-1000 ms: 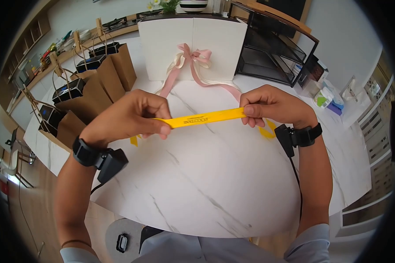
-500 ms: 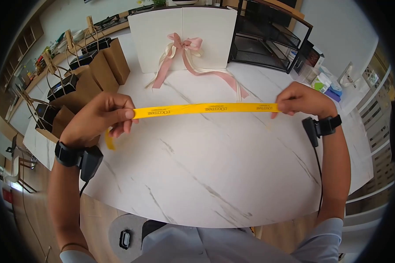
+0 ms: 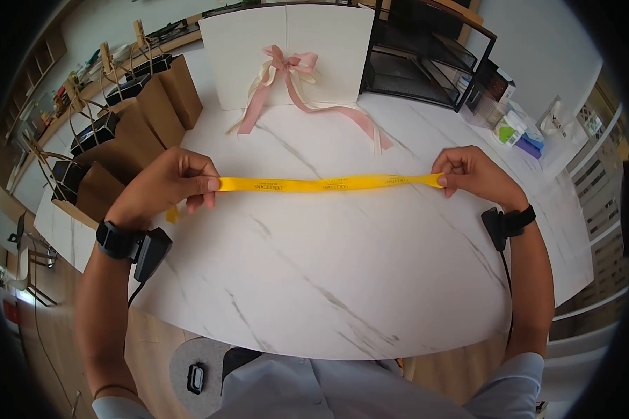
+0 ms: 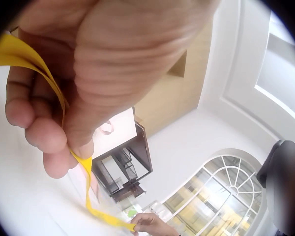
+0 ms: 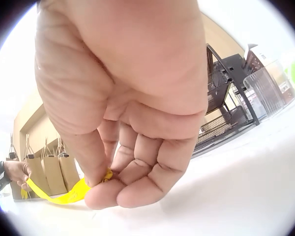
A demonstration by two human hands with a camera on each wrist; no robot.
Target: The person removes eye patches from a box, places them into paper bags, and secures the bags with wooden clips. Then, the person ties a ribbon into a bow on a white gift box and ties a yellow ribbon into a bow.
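A yellow ribbon [image 3: 328, 184] with dark printed lettering stretches between both hands above the white marbled table [image 3: 293, 279], slightly slack and twisted near its middle. My left hand [image 3: 171, 183] pinches it between thumb and fingers, and a short tail of ribbon hangs below that hand. At the other end, my right hand [image 3: 474, 173] pinches the ribbon's tip. In the left wrist view the ribbon [image 4: 91, 196] passes under the thumb and runs off to the far hand. Close up in the right wrist view, thumb and fingertips meet on the ribbon [image 5: 71, 194].
Several brown paper bags [image 3: 143, 129] with clipped handles line the left side. A white box [image 3: 328, 77] with a pink and cream ribbon bow [image 3: 286, 64] stands at the back. Beside it is a black mesh rack [image 3: 419, 70], with small packages [image 3: 514, 129] further right.
The hands have spread apart from near the middle, lengthening the ribbon between them. Since half a second ago, the taut ribbon has slackened and twisted. The tail by the right hand no longer shows.
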